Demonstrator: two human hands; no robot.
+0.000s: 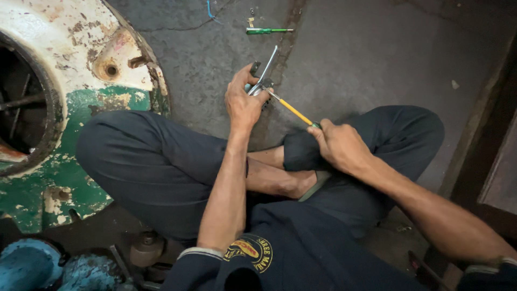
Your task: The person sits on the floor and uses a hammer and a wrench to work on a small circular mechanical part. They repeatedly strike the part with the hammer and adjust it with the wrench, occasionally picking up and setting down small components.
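I sit cross-legged on a concrete floor in dark trousers. My left hand [243, 102] grips a small metal part [264, 75] with a thin shiny strip sticking up from it. My right hand [339, 146] is closed on the handle of a screwdriver with a yellow shaft [293, 110]. Its tip points up-left and touches the metal part at my left hand's fingertips. The handle is hidden inside my right fist.
A green-handled screwdriver [266, 30] lies on the floor beyond my hands, near a blue wire [211, 12]. A large rusty white-and-green round machine housing [70, 97] stands at left. Blue metal parts [32, 267] sit at the bottom left. A dark frame [484, 156] rises at right.
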